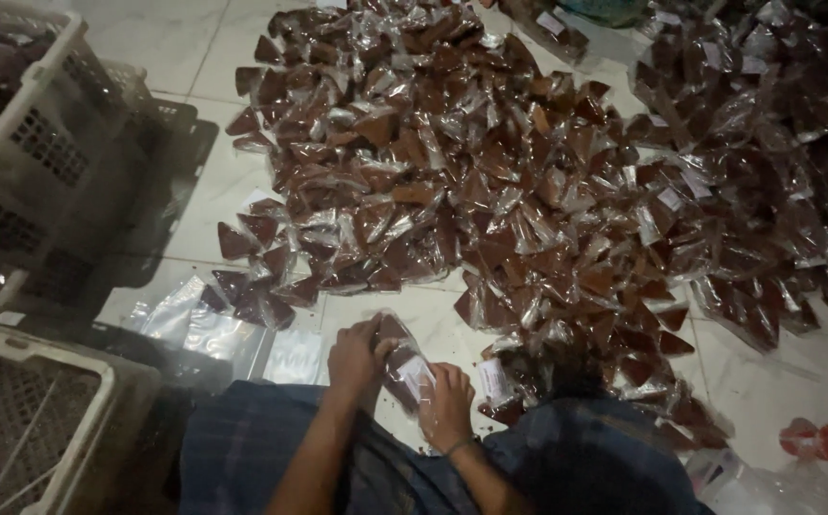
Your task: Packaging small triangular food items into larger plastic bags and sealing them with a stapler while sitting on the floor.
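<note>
Clear packet (404, 367) in two-handed grip

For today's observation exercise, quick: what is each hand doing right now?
Left hand: closed on the top of a clear packet of brown wedge pieces.
Right hand: gripping the same packet's lower end.

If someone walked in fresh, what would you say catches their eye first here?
The big heap of brown packets in clear plastic, spread over the tiled floor. Near the bottom, the left hand and right hand hold one packet between them. White crates stand at the left.
</note>
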